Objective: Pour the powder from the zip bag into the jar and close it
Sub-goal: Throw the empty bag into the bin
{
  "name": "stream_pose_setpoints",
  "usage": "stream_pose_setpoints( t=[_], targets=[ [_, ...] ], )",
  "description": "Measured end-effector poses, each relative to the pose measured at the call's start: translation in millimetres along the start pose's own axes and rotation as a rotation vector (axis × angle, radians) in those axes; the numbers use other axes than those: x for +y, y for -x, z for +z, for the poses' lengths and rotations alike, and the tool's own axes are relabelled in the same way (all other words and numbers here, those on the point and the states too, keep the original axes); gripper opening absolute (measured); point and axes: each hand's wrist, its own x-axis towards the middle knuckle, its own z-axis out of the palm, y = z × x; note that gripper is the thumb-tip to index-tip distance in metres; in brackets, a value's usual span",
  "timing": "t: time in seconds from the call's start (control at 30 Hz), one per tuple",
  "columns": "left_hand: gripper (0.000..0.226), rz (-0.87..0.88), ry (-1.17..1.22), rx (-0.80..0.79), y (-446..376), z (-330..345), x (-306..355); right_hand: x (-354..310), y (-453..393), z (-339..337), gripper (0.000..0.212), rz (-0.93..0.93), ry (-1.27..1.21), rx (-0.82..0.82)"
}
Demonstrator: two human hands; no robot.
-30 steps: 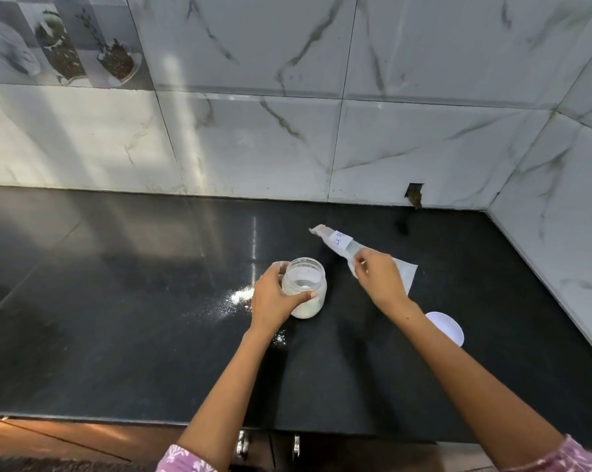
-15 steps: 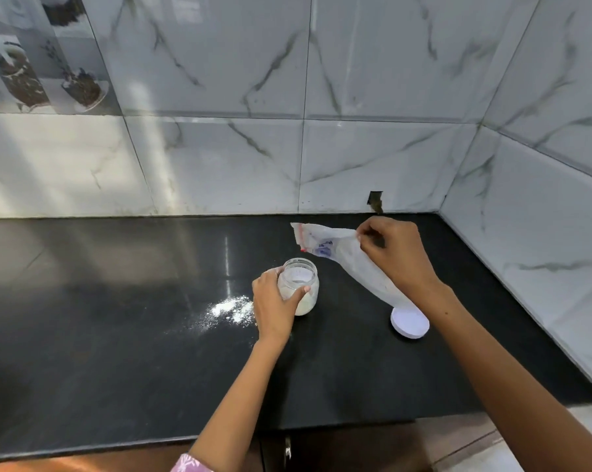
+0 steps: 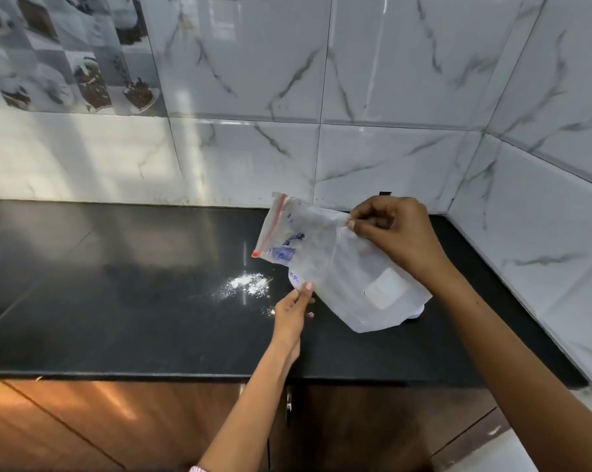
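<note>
My right hand (image 3: 396, 233) pinches the upper edge of the clear zip bag (image 3: 338, 267) and holds it up over the black counter (image 3: 117, 301). The bag's red zip strip points up and left. The bag hangs in front of the jar (image 3: 293, 276) and hides nearly all of it; only a white sliver with writing shows. My left hand (image 3: 289, 313) stays curled around that jar from the left, thumb up against it. The white lid (image 3: 418, 312) peeks out under the bag's lower right corner, lying on the counter.
Spilled white powder (image 3: 246, 284) lies on the counter just left of the jar. Marble-tiled walls close off the back and the right side (image 3: 543, 216). Wooden cabinet fronts (image 3: 83, 420) sit below the counter's front edge.
My right hand lifted the bag off the counter and swung it in front of the jar, covering it. My left hand kept hold of the jar. The view shifted to the right.
</note>
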Motion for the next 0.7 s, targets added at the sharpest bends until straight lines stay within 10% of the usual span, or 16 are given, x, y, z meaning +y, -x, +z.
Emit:
stream_pose_setpoints(
  t=[0.27, 0.37, 0.7],
  targets=[
    [0.008, 0.068, 0.162, 0.492, 78.9, -82.4, -7.2, 18.2, 63.2, 34.4, 0.017, 0.11, -0.258, -0.041],
    [0.031, 0.131, 0.117, 0.648, 124.8, -135.7, -13.5, 33.0, 98.0, 68.8, 0.02, 0.075, -0.142, -0.173],
    [0.029, 0.177, -0.194, 0.695, 227.3, -248.6, -28.6, 54.1, 175.8, 178.0, 0.034, 0.192, -0.076, -0.508]
  ],
)
